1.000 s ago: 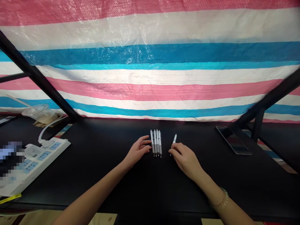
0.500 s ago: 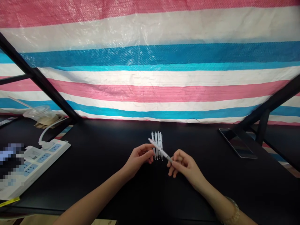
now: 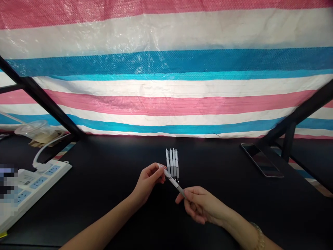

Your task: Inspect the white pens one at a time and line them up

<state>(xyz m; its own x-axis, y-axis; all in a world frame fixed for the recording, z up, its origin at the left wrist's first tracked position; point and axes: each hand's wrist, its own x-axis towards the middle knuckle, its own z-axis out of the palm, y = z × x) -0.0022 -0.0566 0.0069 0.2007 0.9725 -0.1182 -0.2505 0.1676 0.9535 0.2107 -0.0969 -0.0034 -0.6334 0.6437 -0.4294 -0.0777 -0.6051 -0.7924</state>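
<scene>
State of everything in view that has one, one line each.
Held pen: off the table, slanted, tip hidden.
Left hand: fingers closed at pen's white end.
Right hand: gripping pen's grey end.
Four pens: lying side by side.
Phone: lying flat, screen dark.
Plastic cup: straw in it.

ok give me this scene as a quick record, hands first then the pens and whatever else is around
left hand: fingers on the upper white end of a pen
right hand: pinches its grey end
held pen: slants between both hands
row: four pens, side by side, grey ends toward the person
surface: black table
right side: phone, lying flat
left side: power strip; beyond it, clear cup with straw
backdrop: striped sheet
</scene>
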